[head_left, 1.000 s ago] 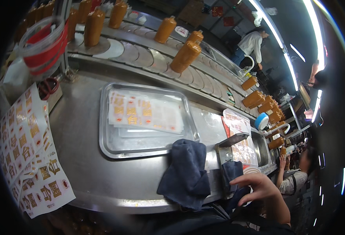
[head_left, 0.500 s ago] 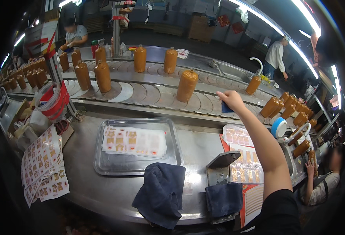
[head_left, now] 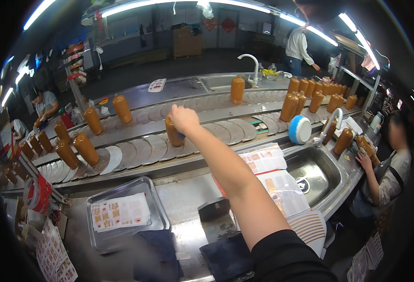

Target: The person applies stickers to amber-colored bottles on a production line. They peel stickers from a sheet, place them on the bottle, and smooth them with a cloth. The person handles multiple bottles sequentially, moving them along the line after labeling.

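Note:
My right hand reaches forward over the conveyor with its fingers closed round the top of a brown bottle. The bottle stands on the overlapping plates of the conveyor. A small piece of something dark blue shows under the hand against the bottle; its kind is hard to make out. My left hand does not show. On the steel worktop below lies a metal tray with printed sticker sheets in it. A dark blue cloth lies beside the tray.
More brown bottles stand along the conveyor. More printed sheets lie right of my forearm. A steel sink with a white tap and a blue-and-white round object sit further right. A co-worker handles a bottle there.
The view has swung to the right. My right hand, earlier above the conveyor with the blue piece and apart from the bottle, is now on the bottle's top.

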Available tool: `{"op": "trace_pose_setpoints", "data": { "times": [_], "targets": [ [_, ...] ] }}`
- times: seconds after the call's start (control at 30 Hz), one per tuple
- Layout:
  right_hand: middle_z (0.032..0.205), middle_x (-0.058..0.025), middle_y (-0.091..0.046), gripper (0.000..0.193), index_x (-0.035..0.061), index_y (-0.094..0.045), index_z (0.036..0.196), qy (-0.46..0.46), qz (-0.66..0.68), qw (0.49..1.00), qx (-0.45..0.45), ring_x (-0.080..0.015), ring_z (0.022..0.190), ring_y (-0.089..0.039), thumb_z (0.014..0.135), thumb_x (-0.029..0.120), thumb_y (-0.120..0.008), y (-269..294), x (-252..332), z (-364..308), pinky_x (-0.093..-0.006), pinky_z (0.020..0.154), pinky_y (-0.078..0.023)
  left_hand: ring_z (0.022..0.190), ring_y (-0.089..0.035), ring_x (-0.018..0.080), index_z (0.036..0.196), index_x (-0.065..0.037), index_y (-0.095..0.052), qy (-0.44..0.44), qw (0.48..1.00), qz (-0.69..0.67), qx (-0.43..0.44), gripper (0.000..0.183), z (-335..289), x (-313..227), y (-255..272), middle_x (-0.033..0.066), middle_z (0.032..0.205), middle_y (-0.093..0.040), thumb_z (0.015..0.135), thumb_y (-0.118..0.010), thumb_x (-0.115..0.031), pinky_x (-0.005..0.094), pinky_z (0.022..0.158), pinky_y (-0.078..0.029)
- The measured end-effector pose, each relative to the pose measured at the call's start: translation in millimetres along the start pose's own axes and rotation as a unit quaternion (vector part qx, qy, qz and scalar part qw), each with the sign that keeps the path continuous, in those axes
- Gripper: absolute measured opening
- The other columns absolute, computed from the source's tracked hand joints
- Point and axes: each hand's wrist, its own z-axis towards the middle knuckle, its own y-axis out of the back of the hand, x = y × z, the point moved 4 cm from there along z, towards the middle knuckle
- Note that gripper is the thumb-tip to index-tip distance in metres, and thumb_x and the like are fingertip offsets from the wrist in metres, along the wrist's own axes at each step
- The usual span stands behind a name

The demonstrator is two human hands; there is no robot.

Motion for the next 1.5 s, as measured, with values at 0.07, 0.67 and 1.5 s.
{"op": "trace_pose_setpoints", "data": {
  "times": [0.07, 0.67, 1.5],
  "targets": [
    [0.100, -0.0196, -0.073, 0.036, 0.0050, -0.056, 0.110, 0.031, 0.042, 0.998, -0.035, -0.0416, 0.088, -0.073, 0.102, 0.040, -0.061, 37, 2, -34, -0.0507, 0.078, -0.060, 0.102, -0.071, 0.0321, 0.135, 0.013, -0.061, -0.149, 0.986, 0.007, 0.068, 0.062, 6, -35, -29, 0.0227, 0.112, -0.072, 0.115, -0.028, -0.035, 0.0411, 0.092, -0.060],
    [0.077, -0.0160, -0.068, 0.033, 0.0021, -0.055, 0.096, 0.187, 0.138, 0.972, 0.032, -0.0394, 0.070, -0.069, 0.103, 0.033, -0.062, 360, 25, -277, -0.0474, 0.063, -0.053, 0.158, -0.024, 0.0380, 0.166, 0.006, -0.012, -0.323, 0.840, -0.298, 0.319, 0.117, -67, -293, -285, 0.0263, 0.171, -0.020, 0.089, -0.078, -0.053, 0.0488, 0.128, -0.021],
    [0.141, -0.0173, -0.061, 0.100, 0.0003, -0.045, 0.153, -0.032, 0.525, 0.774, 0.354, -0.0252, 0.133, -0.058, 0.074, 0.032, -0.098, 227, 11, -338, -0.0359, 0.114, -0.043, 0.154, -0.029, 0.0384, 0.166, 0.000, 0.001, -0.035, 0.765, -0.374, 0.523, 0.121, -83, -229, -326, 0.0257, 0.164, -0.023, 0.088, -0.084, -0.037, 0.0449, 0.124, -0.029]
  ]
}}
